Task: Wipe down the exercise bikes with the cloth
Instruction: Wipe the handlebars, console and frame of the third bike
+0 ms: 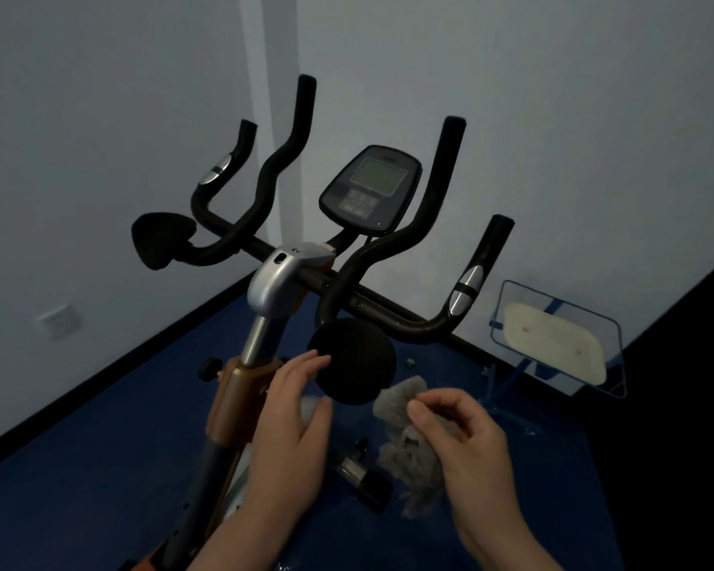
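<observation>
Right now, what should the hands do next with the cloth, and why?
Probably bring the cloth up onto the round black pad and rub it. The right hand pinches the cloth just below that pad, and the left hand is already at the pad's edge, seemingly ready to steady it.

The handlebars (372,257) are black, each outer grip carrying a shiny silver band crossed by a thin dark stripe. Two round pads (353,360) on the bars are matte black. The console (369,191) is dark blue-grey with a pale grey-green screen and rows of lighter buttons. Below it, the clamp cover (279,282) is silver-grey, and the post under it is bright metal. The frame (236,401) is copper-orange, turning black lower down. The cloth (413,443) is fuzzy light grey. The floor (100,467) is deep blue, edged by a black skirting board. The walls (553,117) are pale bluish white. On the far right, a blue wire rack (512,323) holds a cream panel with small reddish marks.
</observation>
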